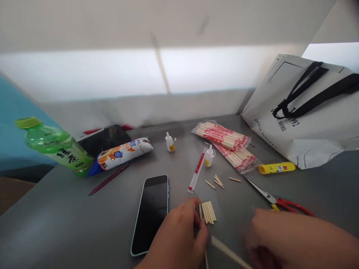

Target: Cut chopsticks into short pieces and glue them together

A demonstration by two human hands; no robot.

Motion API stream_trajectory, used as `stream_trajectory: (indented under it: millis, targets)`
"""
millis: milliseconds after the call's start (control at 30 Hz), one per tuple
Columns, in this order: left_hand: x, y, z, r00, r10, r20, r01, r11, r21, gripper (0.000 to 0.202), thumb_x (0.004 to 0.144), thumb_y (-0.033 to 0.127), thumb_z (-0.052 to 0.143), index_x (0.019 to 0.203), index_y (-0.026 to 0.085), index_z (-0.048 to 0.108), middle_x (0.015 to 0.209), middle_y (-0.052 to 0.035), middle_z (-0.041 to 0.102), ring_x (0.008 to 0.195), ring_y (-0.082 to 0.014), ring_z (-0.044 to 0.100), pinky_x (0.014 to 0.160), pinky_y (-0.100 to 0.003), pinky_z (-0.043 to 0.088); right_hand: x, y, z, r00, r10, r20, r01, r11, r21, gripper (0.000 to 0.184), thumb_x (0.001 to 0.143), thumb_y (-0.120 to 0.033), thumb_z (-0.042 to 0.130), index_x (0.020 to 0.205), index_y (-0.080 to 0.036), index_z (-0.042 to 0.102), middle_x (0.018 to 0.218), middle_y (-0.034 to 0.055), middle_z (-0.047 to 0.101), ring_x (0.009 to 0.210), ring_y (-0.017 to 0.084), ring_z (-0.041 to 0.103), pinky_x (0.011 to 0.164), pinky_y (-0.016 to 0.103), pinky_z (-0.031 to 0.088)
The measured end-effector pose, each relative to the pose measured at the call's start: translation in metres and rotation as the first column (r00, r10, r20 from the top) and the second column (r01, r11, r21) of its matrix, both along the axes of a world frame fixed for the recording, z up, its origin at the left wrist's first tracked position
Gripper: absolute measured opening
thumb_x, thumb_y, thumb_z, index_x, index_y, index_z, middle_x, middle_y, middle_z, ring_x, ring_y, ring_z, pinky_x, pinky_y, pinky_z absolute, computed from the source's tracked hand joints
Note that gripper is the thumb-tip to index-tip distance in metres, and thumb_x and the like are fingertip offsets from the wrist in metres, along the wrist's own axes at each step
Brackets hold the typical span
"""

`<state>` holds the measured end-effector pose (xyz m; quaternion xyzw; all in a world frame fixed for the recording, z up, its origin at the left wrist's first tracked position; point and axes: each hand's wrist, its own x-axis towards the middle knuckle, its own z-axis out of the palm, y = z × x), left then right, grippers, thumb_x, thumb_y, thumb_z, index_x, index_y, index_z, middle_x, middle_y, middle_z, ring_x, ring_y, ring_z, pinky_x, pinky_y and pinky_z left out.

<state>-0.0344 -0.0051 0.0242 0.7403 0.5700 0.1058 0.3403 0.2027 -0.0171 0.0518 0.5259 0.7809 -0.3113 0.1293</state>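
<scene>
My left hand (pixel 182 231) rests on the table, thumb and index finger closed around a short wooden stick (pixel 200 211). That stick stands beside a tight row of short sticks (pixel 209 213). Below the thumb, part of another thin stick (pixel 206 259) shows. My right hand (pixel 260 239), smeared by motion, is curled at the lower right. A longer, blurred wooden stick (pixel 230 252) slants up and left from its fingers; the grip itself is hidden at the lower edge. Several loose stick pieces (pixel 218 181) lie beyond the row.
Scissors (pixel 267 196) and a yellow tube (pixel 277 168) lie right, near a white bag (pixel 316 112). Behind are bundled sticks (pixel 221 134), two small glue bottles (pixel 169 142) and a narrow plastic sleeve (pixel 198 170). Left are a phone (pixel 151 213), snack packet (pixel 123 153), pen (pixel 109 179) and green bottle (pixel 56 145).
</scene>
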Motion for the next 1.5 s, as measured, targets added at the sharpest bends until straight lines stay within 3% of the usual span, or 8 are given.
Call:
stream_trajectory:
  millis: [133, 367, 467, 700, 833, 1267, 1500]
  targets:
    - [0.000, 0.002, -0.001, 1.000, 0.013, 0.015, -0.013, 1.000, -0.026, 0.035, 0.090, 0.015, 0.055, 0.124, 0.016, 0.063, 0.097, -0.0076, 0.073, 0.094, -0.0257, 0.069, 0.076, -0.033, 0.048, 0.009, 0.019, 0.009, 0.991, -0.136, 0.002, 0.135, 0.987, 0.092, 0.009, 0.075, -0.023, 0.062, 0.071, -0.026, 0.069, 0.064, -0.0049, 0.072, 0.054, 0.015, 0.060, 0.044, 0.024, 0.028]
    - [0.000, 0.001, -0.004, 0.999, -0.002, 0.042, 0.003, 1.000, -0.025, 0.033, 0.091, 0.018, 0.054, 0.122, 0.014, 0.062, 0.099, -0.0099, 0.073, 0.097, -0.0274, 0.068, 0.077, -0.035, 0.049, 0.003, 0.029, -0.004, 0.988, -0.117, -0.099, 0.132, 0.977, 0.166, 0.013, 0.086, -0.029, 0.064, 0.075, -0.025, 0.066, 0.070, -0.0016, 0.072, 0.060, 0.017, 0.063, 0.049, 0.027, 0.031]
    - [-0.001, -0.001, -0.002, 0.999, 0.002, 0.046, -0.001, 1.000, -0.024, 0.035, 0.089, 0.015, 0.053, 0.123, 0.014, 0.063, 0.100, -0.0111, 0.073, 0.100, -0.0287, 0.068, 0.075, -0.034, 0.050, -0.006, 0.031, -0.003, 0.975, -0.083, -0.209, 0.124, 0.973, 0.193, 0.001, 0.085, -0.025, 0.067, 0.086, -0.026, 0.067, 0.075, -0.0027, 0.071, 0.066, 0.018, 0.063, 0.054, 0.027, 0.035]
    - [0.002, -0.003, 0.001, 0.999, 0.021, 0.044, -0.022, 0.999, 0.029, 0.029, 0.089, 0.012, 0.050, 0.112, 0.014, 0.067, 0.100, -0.0122, 0.074, 0.098, -0.0274, 0.069, 0.072, -0.031, 0.049, -0.017, 0.034, -0.009, 0.935, -0.065, -0.348, 0.138, 0.972, 0.188, 0.044, 0.079, -0.029, 0.078, 0.121, -0.032, 0.065, 0.100, -0.0019, 0.073, 0.088, 0.022, 0.067, 0.073, 0.031, 0.047]
    - [0.003, -0.001, -0.001, 0.998, 0.005, 0.056, -0.006, 1.000, 0.029, 0.025, 0.088, 0.013, 0.051, 0.108, 0.015, 0.066, 0.088, -0.0088, 0.074, 0.086, -0.0250, 0.069, 0.072, -0.032, 0.048, -0.016, 0.034, -0.013, 0.932, -0.038, -0.359, 0.112, 0.976, 0.185, 0.052, 0.082, -0.032, 0.076, 0.132, -0.029, 0.061, 0.106, 0.0011, 0.072, 0.094, 0.024, 0.068, 0.081, 0.035, 0.050]
    - [0.002, 0.000, 0.000, 0.991, -0.002, 0.132, 0.002, 1.000, -0.004, 0.016, 0.087, 0.015, 0.052, 0.100, 0.018, 0.061, 0.075, -0.0023, 0.070, 0.065, -0.0181, 0.066, 0.063, -0.028, 0.045, -0.020, 0.034, -0.012, 0.931, -0.004, -0.365, 0.083, 0.976, 0.202, 0.048, 0.085, -0.031, 0.074, 0.132, -0.028, 0.063, 0.109, 0.0033, 0.072, 0.098, 0.025, 0.067, 0.085, 0.038, 0.052]
    - [0.002, 0.001, -0.005, 0.992, 0.015, 0.125, -0.015, 1.000, 0.000, 0.029, 0.087, 0.016, 0.053, 0.115, 0.016, 0.063, 0.079, -0.0042, 0.072, 0.076, -0.0221, 0.068, 0.067, -0.030, 0.047, -0.021, 0.033, -0.015, 0.923, 0.002, -0.385, 0.085, 0.974, 0.209, 0.046, 0.084, -0.031, 0.076, 0.129, -0.031, 0.064, 0.111, 0.0023, 0.071, 0.101, 0.026, 0.067, 0.087, 0.039, 0.052]
